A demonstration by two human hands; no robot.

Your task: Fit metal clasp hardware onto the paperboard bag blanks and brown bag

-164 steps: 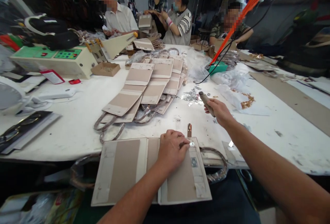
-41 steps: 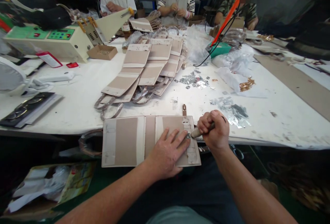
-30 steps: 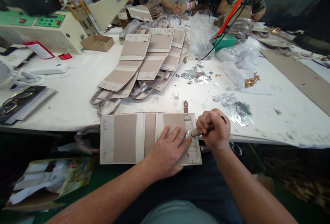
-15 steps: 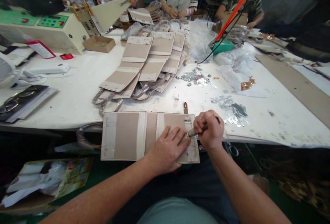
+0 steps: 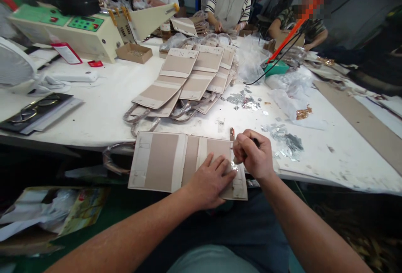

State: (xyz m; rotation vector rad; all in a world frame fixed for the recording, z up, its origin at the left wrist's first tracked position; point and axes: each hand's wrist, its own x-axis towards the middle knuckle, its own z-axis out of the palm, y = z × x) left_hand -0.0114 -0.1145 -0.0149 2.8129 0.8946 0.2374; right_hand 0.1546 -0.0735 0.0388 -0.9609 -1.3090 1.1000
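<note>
A beige panel piece [image 5: 163, 155] with pale strips lies open at the table's front edge, a wrapped handle [image 5: 113, 159] sticking out at its left. My left hand [image 5: 210, 181] lies on its right part, fingers spread. My right hand [image 5: 255, 154] is closed around a dark-ended tool [image 5: 256, 142], whose lower end is mostly hidden by the fingers. Just below that hand, a small shiny metal piece [image 5: 234, 166] rests on the panel. A narrow tab [image 5: 232, 134] projects past the panel's far edge.
Similar panels [image 5: 169, 84] are stacked beyond. Loose metal plates [image 5: 290, 144] and clips [image 5: 245, 100] lie to the right. A cream machine [image 5: 103, 40], a cardboard tray [image 5: 134, 53] and glasses [image 5: 34, 107] are at left. Several people sit across the table.
The view has shifted, and the panel is tilted slightly differently. My right hand has turned, so less of the tool shows. My left hand stays spread on the panel.
</note>
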